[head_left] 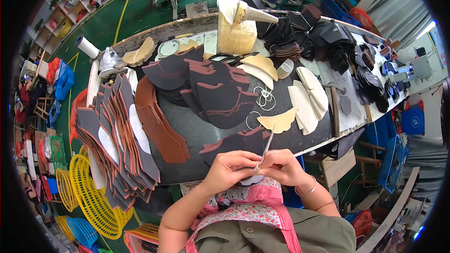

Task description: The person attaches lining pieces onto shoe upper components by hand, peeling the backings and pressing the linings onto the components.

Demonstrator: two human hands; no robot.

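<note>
My left hand (230, 170) and my right hand (283, 167) meet fingertip to fingertip at the table's near edge, above my apron. Both are closed in a pinch. A thin pale stick-like piece (268, 143) rises from between the fingers, seemingly in my right hand's grip. What else the fingertips pinch is too small and covered to name. Just beyond lie dark cut pieces with brown edges (236, 144) and a cream scallop-edged piece (279, 121). White cord (265, 100) curls behind them.
Stacked dark pieces (220, 93), brown curved pieces (159, 126) and a tall layered stack (117, 140) fill the table's left. White pieces (307, 100) lie right. A yellowish container (232, 35) stands at the back, near black piles (333, 40). Yellow baskets (93, 197) stand lower left.
</note>
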